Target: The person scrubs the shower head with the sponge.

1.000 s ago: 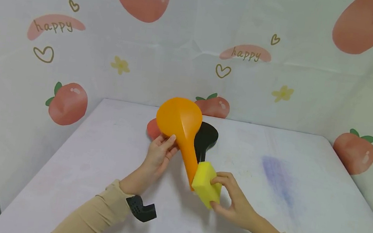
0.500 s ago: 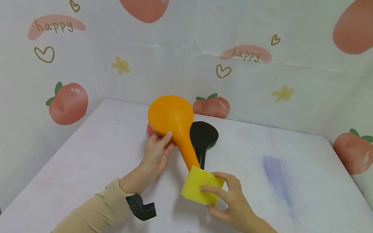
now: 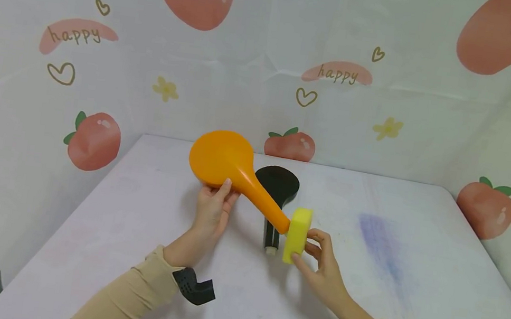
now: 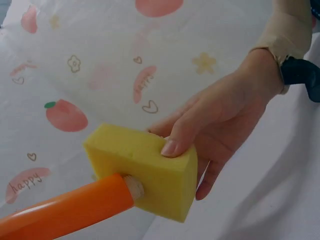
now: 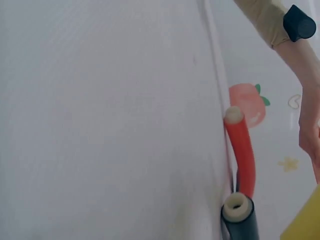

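In the head view my left hand (image 3: 213, 207) grips the round head of an orange paddle-shaped thing (image 3: 222, 158) from below, thumb on its face. The handle slants down to the right, toward my right hand (image 3: 329, 275), which pinches a yellow sponge (image 3: 297, 236) between thumb and fingers. Seen from the left wrist, the handle's pale end meets the broad side of the sponge (image 4: 135, 150). A black paddle-shaped thing (image 3: 279, 184) lies behind the orange handle. The right wrist view catches a corner of the sponge (image 5: 305, 220).
A red handle (image 5: 242, 155) and a dark handle (image 5: 242, 225) show in the right wrist view, both with pale ends. The white tabletop (image 3: 133, 219) carries a purple smudge (image 3: 381, 247) on the right. A printed curtain (image 3: 245, 89) hangs along the back.
The orange thing has turned, its head moving left and its handle end swinging right and up. The sponge has moved along the handle end and now stands upright. The red thing became hidden.
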### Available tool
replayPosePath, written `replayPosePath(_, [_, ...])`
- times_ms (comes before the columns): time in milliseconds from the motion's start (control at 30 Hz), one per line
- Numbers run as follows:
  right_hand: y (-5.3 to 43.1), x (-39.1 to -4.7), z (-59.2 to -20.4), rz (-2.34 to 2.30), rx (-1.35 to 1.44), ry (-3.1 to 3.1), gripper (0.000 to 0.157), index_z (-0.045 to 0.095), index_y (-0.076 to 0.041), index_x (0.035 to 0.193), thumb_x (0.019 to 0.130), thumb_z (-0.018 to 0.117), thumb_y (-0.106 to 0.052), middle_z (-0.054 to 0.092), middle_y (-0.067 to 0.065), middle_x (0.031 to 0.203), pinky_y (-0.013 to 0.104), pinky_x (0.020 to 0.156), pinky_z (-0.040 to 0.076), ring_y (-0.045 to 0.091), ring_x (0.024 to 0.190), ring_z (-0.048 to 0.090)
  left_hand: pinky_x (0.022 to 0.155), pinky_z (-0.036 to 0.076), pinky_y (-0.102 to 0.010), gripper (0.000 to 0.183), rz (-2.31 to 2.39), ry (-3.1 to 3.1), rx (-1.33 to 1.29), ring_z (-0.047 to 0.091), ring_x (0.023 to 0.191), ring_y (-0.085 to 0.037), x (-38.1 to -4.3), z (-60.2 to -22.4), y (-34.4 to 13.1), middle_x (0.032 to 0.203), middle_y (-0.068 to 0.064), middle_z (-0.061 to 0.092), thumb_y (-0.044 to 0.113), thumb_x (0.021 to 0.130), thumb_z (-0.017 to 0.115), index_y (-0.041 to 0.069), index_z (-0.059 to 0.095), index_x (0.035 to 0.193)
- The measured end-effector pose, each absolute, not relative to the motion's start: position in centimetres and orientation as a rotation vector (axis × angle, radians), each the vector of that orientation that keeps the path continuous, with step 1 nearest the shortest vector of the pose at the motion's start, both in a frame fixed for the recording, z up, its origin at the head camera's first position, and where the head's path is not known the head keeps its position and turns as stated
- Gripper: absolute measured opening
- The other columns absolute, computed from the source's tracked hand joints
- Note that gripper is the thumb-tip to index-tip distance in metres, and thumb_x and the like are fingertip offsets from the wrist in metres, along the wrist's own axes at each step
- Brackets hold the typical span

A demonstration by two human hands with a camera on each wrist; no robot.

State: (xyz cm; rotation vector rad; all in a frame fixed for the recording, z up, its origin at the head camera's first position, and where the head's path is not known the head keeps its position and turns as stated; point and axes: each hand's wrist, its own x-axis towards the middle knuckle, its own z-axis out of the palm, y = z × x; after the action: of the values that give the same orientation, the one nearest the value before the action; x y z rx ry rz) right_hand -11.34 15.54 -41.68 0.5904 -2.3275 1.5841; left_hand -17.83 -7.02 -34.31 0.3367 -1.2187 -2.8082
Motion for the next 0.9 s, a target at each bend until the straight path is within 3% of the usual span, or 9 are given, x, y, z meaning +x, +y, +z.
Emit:
replayPosePath(100, [15.3, -11.4, -41.6, 1.805, 0.566, -2.287, 0.047, 0.031, 0.003, 0.125, 0.087, 0.059, 0.004, 0.045, 0.011, 0.118, 0.010, 0.089, 0.046, -0.003, 0.100, 0.058, 0.100, 0.045, -0.030, 0.047, -2.801, -1.228, 0.327, 0.050, 0.119, -0.022, -17.6, -34.3, -6.8, 0.134, -0.011, 0.040, 0.008, 0.097, 0.045, 0.003, 0.026, 0.139])
replayPosePath(267, [15.0, -11.4, -41.5, 2.000, 0.453, -2.247, 0.047, 0.030, -0.002, 0.127, 0.089, 0.057, 0.001, 0.045, 0.004, 0.113, 0.016, 0.081, 0.053, 0.000, 0.097, 0.062, 0.100, 0.044, -0.030, 0.046, -2.798, -1.245, 0.285, 0.049, 0.122, -0.022, -17.3, -34.6, -6.4, 0.135, -0.011, 0.040, 0.008, 0.097, 0.045, 0.005, 0.026, 0.139])
replayPosePath(467, [14.9, -11.4, -41.2, 2.043, 0.334, -2.256, 0.046, 0.031, -0.002, 0.127, 0.089, 0.058, 0.001, 0.046, 0.009, 0.112, 0.016, 0.079, 0.053, 0.002, 0.090, 0.063, 0.101, 0.043, -0.030, 0.046, -2.778, -1.288, 0.229, 0.046, 0.125, -0.024, -17.0, -34.9, -6.1, 0.135, -0.010, 0.040, 0.008, 0.097, 0.046, 0.005, 0.026, 0.138])
replayPosePath(667, [15.1, -11.6, -40.7, 1.925, 0.148, -2.428, 0.043, 0.037, -0.010, 0.126, 0.089, 0.060, -0.008, 0.050, 0.016, 0.115, 0.016, 0.078, 0.051, 0.003, 0.088, 0.062, 0.098, 0.046, -0.028, 0.045, -2.760, -1.320, 0.200, 0.048, 0.123, -0.022, -16.8, -34.9, -6.1, 0.135, -0.007, 0.041, 0.005, 0.097, 0.046, 0.008, 0.027, 0.138])
replayPosePath(900, [15.8, -12.5, -40.4, 1.955, -0.027, -2.502, 0.039, 0.032, -0.012, 0.131, 0.097, 0.049, -0.015, 0.049, 0.019, 0.120, 0.020, 0.084, 0.048, 0.008, 0.089, 0.058, 0.098, 0.045, -0.029, 0.047, -2.760, -1.340, 0.170, 0.048, 0.122, -0.022, -16.8, -34.8, -6.0, 0.135, -0.007, 0.041, 0.005, 0.096, 0.047, 0.009, 0.027, 0.138])
